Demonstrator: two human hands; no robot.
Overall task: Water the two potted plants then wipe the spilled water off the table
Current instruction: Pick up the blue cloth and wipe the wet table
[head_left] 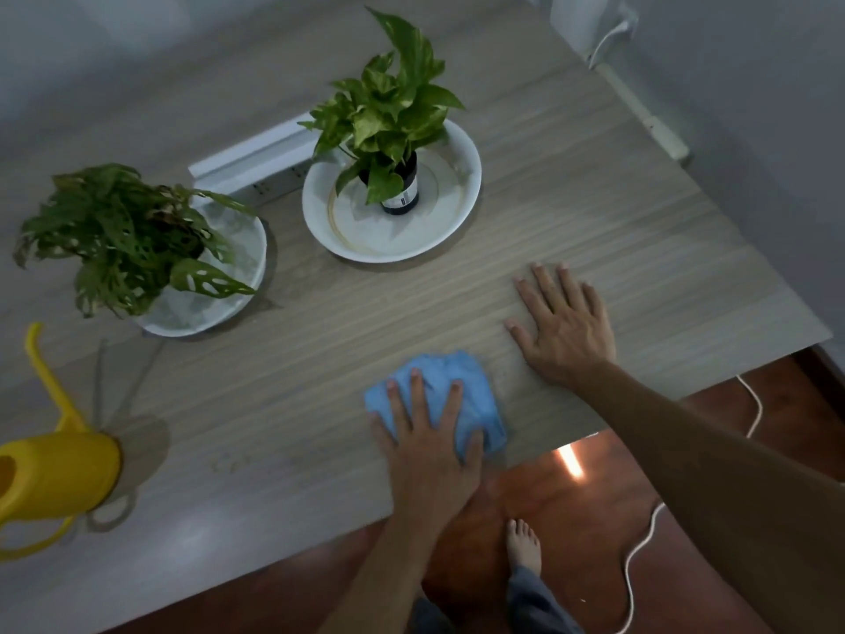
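Observation:
My left hand presses flat on a crumpled blue cloth near the front edge of the wooden table. My right hand lies palm down on the bare table just right of the cloth, fingers spread, holding nothing. A pothos plant in a dark pot stands in a white dish at the back centre. At the left, a plant with holed leaves sits in a second white dish. Faint water marks show on the table left of the cloth.
A yellow watering can stands at the table's left front, spout pointing back. A white power strip box lies behind the plants. A white cable trails over the red-brown floor by my bare foot. The wall is close on the right.

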